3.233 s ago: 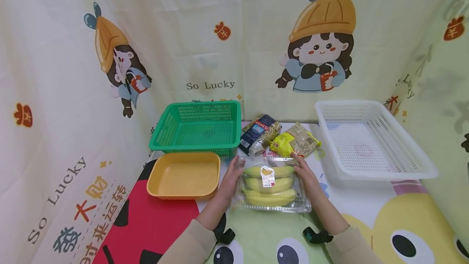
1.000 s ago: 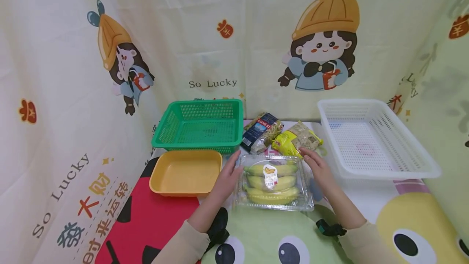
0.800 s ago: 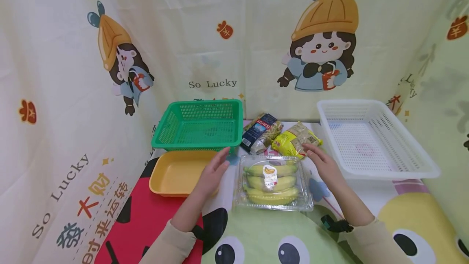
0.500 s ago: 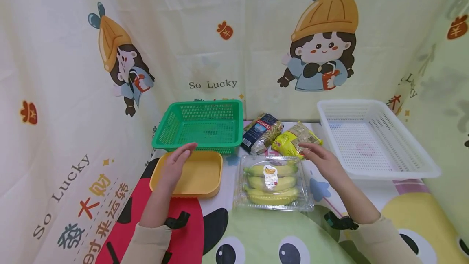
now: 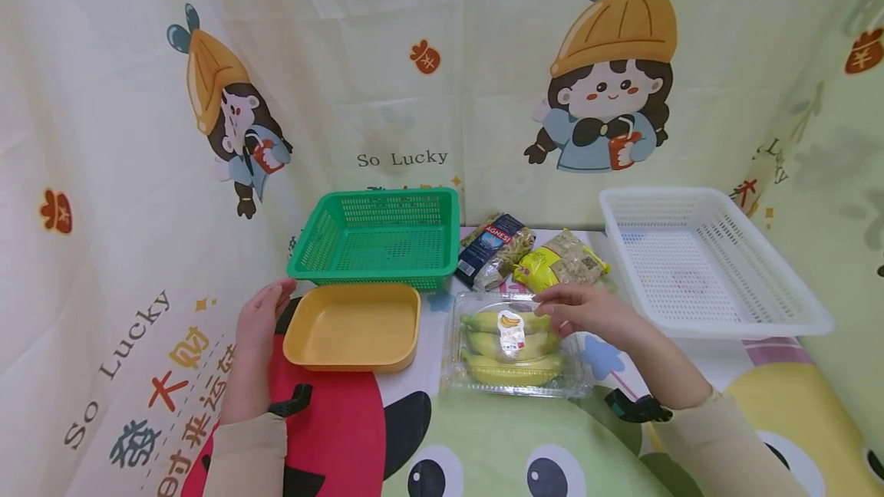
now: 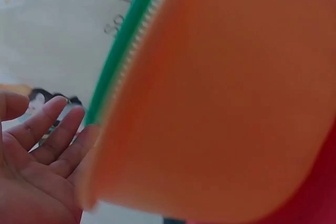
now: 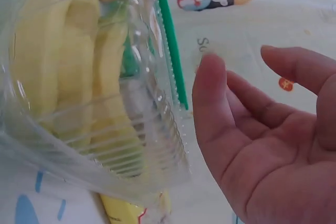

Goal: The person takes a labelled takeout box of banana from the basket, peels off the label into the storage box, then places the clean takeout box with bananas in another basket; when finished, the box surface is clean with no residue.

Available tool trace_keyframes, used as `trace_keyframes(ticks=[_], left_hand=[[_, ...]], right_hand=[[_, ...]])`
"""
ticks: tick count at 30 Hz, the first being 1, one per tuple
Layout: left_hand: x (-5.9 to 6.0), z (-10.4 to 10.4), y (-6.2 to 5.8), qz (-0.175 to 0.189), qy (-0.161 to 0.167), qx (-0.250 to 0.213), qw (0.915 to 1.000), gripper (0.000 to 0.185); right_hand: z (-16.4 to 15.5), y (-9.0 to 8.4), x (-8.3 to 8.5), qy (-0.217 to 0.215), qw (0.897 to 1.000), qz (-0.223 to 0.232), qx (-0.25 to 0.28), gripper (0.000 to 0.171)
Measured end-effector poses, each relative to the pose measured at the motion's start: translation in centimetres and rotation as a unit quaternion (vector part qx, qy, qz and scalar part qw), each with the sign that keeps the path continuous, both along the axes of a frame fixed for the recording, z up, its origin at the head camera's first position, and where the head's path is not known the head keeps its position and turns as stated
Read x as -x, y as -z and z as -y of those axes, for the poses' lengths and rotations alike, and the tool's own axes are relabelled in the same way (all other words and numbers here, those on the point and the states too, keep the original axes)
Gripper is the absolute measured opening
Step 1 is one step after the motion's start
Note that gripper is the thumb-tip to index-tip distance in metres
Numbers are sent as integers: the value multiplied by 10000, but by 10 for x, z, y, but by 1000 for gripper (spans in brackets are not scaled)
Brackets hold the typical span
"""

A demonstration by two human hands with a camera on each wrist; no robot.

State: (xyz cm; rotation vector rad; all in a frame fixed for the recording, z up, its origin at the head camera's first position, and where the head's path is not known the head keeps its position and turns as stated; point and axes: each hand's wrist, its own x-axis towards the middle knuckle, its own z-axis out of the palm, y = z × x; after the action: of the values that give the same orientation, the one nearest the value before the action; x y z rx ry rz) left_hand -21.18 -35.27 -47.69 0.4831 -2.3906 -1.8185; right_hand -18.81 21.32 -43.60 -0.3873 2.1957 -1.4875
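Note:
A clear plastic box of bananas (image 5: pixel 512 345) lies on the table in front of me. My right hand (image 5: pixel 576 309) hovers over its far right part, fingers relaxed, holding nothing. In the right wrist view the right hand (image 7: pixel 262 145) is open beside the box of bananas (image 7: pixel 84 93). A yellow tray (image 5: pixel 354 326) sits left of the box. My left hand (image 5: pixel 258 315) is at the tray's left edge, fingers straight; in the left wrist view the left hand (image 6: pixel 37 156) lies open against the yellow tray (image 6: pixel 220 108).
A green basket (image 5: pixel 376 238) stands behind the yellow tray. A dark blue pasta bag (image 5: pixel 492 249) and a yellow bag (image 5: pixel 558 269) lie behind the bananas. A white basket (image 5: pixel 704 263) sits at the right. Printed curtains close in the back and sides.
Both hands let go of the banana box. My left hand swung left across the yellow tray to its left edge. My right hand moved over the box's far right part.

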Motion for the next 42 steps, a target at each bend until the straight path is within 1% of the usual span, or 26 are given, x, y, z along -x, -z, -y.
trace_keyframes(ticks=[1,3,5,6,8,11,13,15,17,19,22,28,31,34,39,41,42], left_hand=[[2,3,3,104,-22,32,9999,61],[5,7,10,317,117,63,9994,61],[9,10,17,464,414,-7,9981,62],[11,11,20,500,579,-139,9970,62],[14,12,26,549,871,-499,9934,61],[20,14,35,542,1314,-1094,9838,59],[22,15,40,537,1526,-1285,9784,56],[25,15,44,498,1683,-1373,9749,53],[26,13,46,473,1670,-1401,9748,51],[26,11,47,521,1540,-1507,9751,50],[26,5,46,681,1415,-1781,9714,50],[28,-10,42,833,1481,-2023,9645,52],[29,-16,41,857,1449,-2214,9605,52],[29,-20,43,861,1408,-2425,9560,51],[25,-29,35,860,1417,-2477,9546,50],[24,-31,32,853,1441,-2534,9528,50],[24,-31,32,822,1468,-2591,9511,50]], right_hand=[[1,0,0,-162,9997,182,27,44],[3,1,0,-546,9978,380,5,42],[6,1,-1,-854,9952,478,-76,39],[8,1,-1,-982,9940,464,-129,38],[12,1,-1,-1064,9929,465,-251,35],[18,2,-1,-1088,9920,382,-507,30],[22,3,0,-1125,9906,236,-735,27],[25,3,0,-1211,9880,53,-960,25],[29,4,1,-1273,9853,-103,-1138,24],[32,5,2,-1277,9835,-207,-1264,23],[37,6,4,-1232,9796,-386,-1537,22],[44,7,8,-1203,9691,-740,-2022,21],[45,6,9,-1256,9667,-863,-2057,19],[46,6,10,-1333,9666,-886,-2004,13],[45,9,10,-1410,9674,-868,-1915,5],[45,9,10,-1395,9709,-708,-1812,3],[44,10,9,-1393,9725,-626,-1758,3]])
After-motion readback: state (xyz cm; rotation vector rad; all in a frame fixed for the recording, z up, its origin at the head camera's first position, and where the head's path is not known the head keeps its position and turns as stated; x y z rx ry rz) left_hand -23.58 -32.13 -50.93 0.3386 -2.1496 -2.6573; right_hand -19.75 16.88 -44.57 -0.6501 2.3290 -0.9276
